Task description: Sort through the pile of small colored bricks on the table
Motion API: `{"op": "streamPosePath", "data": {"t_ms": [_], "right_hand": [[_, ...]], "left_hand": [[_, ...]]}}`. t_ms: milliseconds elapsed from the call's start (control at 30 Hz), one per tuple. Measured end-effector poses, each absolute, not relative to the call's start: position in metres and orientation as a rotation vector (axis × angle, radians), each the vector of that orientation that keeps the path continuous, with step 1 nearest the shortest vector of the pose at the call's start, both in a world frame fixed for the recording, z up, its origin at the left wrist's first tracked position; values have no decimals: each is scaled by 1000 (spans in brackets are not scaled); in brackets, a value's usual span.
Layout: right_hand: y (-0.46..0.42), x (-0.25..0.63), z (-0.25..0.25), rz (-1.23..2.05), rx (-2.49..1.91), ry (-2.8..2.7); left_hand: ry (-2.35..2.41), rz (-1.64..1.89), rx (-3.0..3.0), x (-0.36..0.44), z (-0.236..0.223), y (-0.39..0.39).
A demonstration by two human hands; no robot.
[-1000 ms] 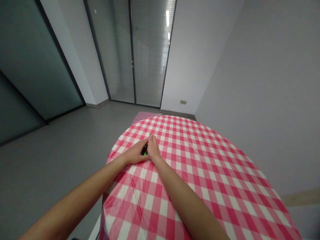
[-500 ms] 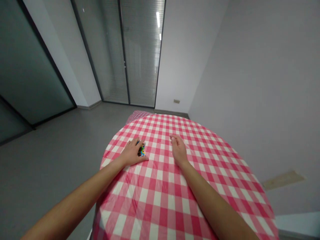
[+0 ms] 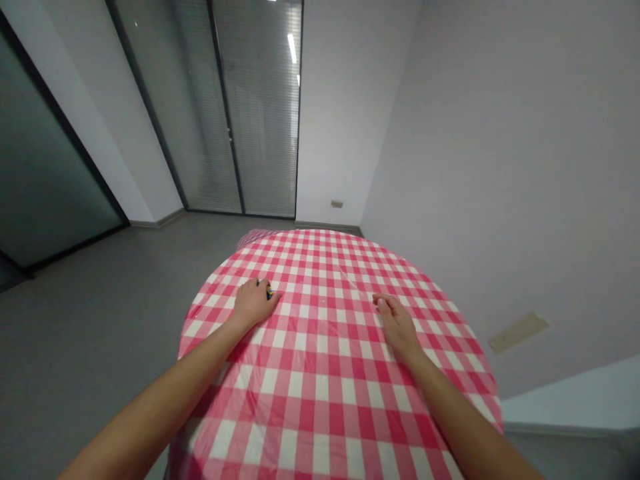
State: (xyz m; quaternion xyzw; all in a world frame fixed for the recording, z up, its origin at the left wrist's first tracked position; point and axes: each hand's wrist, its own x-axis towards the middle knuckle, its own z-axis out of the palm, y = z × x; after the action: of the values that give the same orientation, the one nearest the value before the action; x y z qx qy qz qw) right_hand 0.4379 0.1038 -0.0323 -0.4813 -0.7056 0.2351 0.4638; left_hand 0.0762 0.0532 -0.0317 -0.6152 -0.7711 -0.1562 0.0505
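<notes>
A round table under a red-and-white checked cloth (image 3: 330,373) fills the lower middle of the view. My left hand (image 3: 254,303) lies on the cloth near its left edge, fingers curled over a small multicoloured object (image 3: 269,291), of which only a sliver shows at the fingertips. My right hand (image 3: 395,321) rests flat on the cloth toward the right side, fingers stretched out and holding nothing.
Grey floor (image 3: 90,313) lies left of the table. Glass doors with blinds (image 3: 250,120) stand at the back, and a plain wall (image 3: 500,167) runs close along the right. A second checked cloth corner (image 3: 250,237) shows behind the table.
Both hands were together over the small object a second ago. My right hand has moved away to the right and opened flat; my left hand stays over the object.
</notes>
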Motion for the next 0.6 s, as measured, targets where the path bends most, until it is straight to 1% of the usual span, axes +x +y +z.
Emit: {"op": "streamPosePath", "data": {"t_ms": [167,233,300,433,600], "right_hand": [[92,451,-29,434,-1234,-1926],[81,453,-30,354,-1258,-2104],[67,454,-33,268,-1258,-2295],[43,453,-40,142,-1303,-2559],[37,451,-43,151,-1452,-2682]], "left_hand": [[-2301,-512,-1810,86,-18,46],[-2208,-495,-1930,100,-14,31],[-2072,-461,-2171,118,-13,12],[-1940,-382,-2540,146,-22,-21],[-2040,-287,-2595,150,-35,-25]]}}
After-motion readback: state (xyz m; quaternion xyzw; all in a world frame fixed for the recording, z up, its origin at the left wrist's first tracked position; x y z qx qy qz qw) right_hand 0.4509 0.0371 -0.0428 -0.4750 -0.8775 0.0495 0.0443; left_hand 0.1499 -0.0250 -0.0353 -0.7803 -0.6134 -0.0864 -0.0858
